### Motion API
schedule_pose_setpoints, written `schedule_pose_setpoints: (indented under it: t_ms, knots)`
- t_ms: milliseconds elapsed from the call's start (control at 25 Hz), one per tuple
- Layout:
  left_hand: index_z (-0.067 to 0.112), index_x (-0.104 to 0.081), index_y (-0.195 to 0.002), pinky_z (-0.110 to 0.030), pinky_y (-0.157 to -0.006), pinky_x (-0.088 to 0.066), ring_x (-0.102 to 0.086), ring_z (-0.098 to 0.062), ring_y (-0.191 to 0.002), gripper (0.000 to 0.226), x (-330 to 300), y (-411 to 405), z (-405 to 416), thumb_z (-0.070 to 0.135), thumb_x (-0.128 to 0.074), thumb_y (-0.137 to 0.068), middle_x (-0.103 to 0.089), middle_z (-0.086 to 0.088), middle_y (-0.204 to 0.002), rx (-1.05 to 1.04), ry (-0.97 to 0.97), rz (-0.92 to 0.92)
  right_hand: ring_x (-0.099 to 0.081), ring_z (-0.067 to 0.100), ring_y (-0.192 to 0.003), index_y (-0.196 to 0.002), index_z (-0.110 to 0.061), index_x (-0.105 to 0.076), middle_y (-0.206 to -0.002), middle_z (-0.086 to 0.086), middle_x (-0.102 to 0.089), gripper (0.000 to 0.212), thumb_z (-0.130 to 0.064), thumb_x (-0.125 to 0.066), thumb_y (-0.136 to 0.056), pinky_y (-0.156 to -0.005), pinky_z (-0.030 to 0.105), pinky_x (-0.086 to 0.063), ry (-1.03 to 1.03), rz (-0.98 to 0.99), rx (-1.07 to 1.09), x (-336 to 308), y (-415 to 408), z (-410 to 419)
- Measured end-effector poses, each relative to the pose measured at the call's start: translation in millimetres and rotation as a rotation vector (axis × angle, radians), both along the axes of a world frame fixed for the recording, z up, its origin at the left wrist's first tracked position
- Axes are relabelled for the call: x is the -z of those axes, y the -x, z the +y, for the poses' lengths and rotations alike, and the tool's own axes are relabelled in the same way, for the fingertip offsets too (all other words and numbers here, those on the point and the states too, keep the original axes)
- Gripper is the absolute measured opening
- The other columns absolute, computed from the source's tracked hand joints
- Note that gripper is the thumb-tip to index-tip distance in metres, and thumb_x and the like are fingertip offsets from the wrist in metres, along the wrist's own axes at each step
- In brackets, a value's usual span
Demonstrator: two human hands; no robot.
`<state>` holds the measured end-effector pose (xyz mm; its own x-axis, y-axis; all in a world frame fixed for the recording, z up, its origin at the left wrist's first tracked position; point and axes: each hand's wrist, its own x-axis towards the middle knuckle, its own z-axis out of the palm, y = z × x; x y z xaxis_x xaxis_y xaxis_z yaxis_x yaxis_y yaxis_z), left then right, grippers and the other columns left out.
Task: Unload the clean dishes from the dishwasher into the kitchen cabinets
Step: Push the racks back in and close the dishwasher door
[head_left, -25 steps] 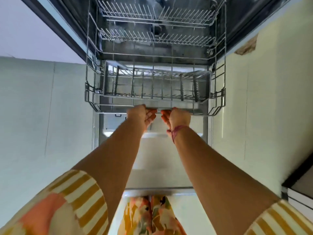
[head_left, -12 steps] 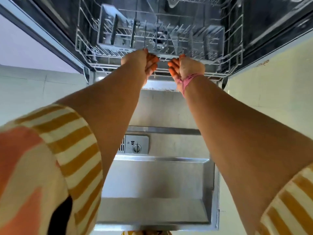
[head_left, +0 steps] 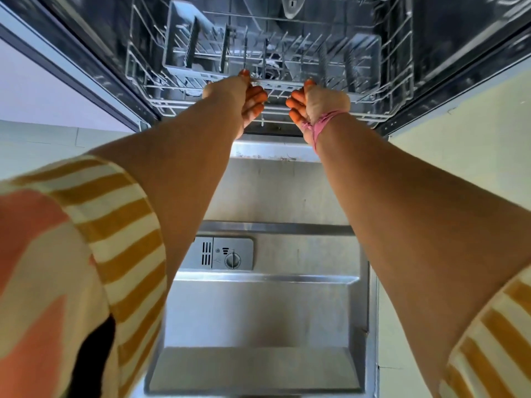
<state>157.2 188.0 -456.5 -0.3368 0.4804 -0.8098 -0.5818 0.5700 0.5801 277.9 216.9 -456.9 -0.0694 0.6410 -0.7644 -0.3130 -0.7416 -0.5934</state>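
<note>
The lower rack (head_left: pixel 270 67) sits inside the dishwasher (head_left: pixel 459 47) and appears empty of dishes (the far corners are dim); unloading seems complete. Left hand (head_left: pixel 241 94) and right hand (head_left: pixel 316 103), arms outstretched, each curl fingers round the rack's front edge.

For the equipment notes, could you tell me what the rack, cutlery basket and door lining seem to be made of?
Rack: thin grey wire, probably coated metal. Cutlery basket: grey moulded plastic, matte, slotted walls. Door lining: brushed, reflective sheet, likely stainless steel.
</note>
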Motion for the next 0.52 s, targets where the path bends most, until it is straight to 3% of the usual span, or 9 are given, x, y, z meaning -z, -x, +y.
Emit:
schedule_pose_setpoints:
  t_ms: [40, 120, 240, 320, 400, 520]
  knots:
    - [0.010, -0.063, -0.089, -0.024, -0.048, -0.056, -0.069, -0.011, -0.063, 0.018, 0.5, 0.4, -4.4, 0.027, -0.058, -0.094, -0.071, -0.005, -0.082, 0.020, -0.010, 0.011, -0.047, 0.028, -0.131, -0.141, -0.004, -0.040, -0.144, 0.017, -0.046, 0.039, -0.016, -0.033, -0.104, -0.096, 0.030, -0.046, 0.019, 0.008, 0.011, -1.6, 2.1, -0.4]
    - [0.008, -0.062, -0.095, -0.024, -0.053, -0.058, -0.070, -0.012, -0.069, 0.026, 3.0, -0.2, -18.9, 0.033, -0.058, -0.093, -0.071, -0.005, -0.084, 0.048, -0.023, 0.009, -0.052, 0.028, -0.126, -0.134, -0.005, -0.050, -0.135, 0.015, -0.055, 0.037, -0.021, -0.037, -0.103, -0.093, 0.032, -0.048, 0.034, -0.047, 0.008, -1.8, 5.1, -3.3]
    - [0.007, -0.062, -0.103, -0.024, -0.064, -0.058, -0.070, -0.015, -0.081, 0.035, 10.1, -5.6, -57.5, 0.039, -0.048, -0.098, -0.071, -0.004, -0.087, 0.069, -0.004, -0.044, -0.066, 0.015, -0.089, -0.099, -0.007, -0.061, -0.098, 0.006, -0.067, 0.025, -0.028, -0.047, -0.100, -0.082, 0.026, -0.054, 0.045, -0.075, -0.005, 10.5, -5.3, -29.2]
    - [0.008, -0.062, -0.104, -0.025, -0.070, -0.057, -0.068, -0.016, -0.080, 0.032, 16.4, -12.1, -93.9, 0.036, -0.048, -0.099, -0.071, -0.004, -0.089, 0.054, 0.066, -0.062, -0.061, 0.012, -0.070, -0.091, -0.008, -0.059, -0.081, 0.002, -0.063, 0.021, -0.023, -0.049, -0.100, -0.090, 0.028, -0.051, 0.104, -0.071, 0.032, 24.4, -18.3, -64.4]
    - [0.008, -0.062, -0.095, -0.026, -0.072, -0.054, -0.066, -0.016, -0.075, 0.024, 22.2, -23.1, -136.4, 0.029, -0.051, -0.098, -0.071, -0.005, -0.086, 0.009, 0.131, -0.102, -0.061, 0.014, -0.073, -0.103, -0.005, -0.061, -0.081, 0.004, -0.062, 0.018, -0.017, -0.048, -0.099, -0.091, 0.030, -0.051, 0.170, -0.054, 0.062, 34.2, -29.3, -112.4]
    - [0.012, -0.056, -0.080, -0.024, -0.064, -0.048, -0.062, -0.015, -0.066, 0.023, 29.3, -44.0, -208.7, 0.024, -0.049, -0.099, -0.068, 0.000, -0.061, -0.061, 0.178, -0.206, -0.061, 0.017, -0.075, -0.090, -0.008, -0.059, -0.084, 0.007, -0.062, 0.015, -0.012, -0.047, -0.099, -0.074, 0.025, -0.051, 0.303, 0.011, 0.137, 39.2, -43.5, -200.5]
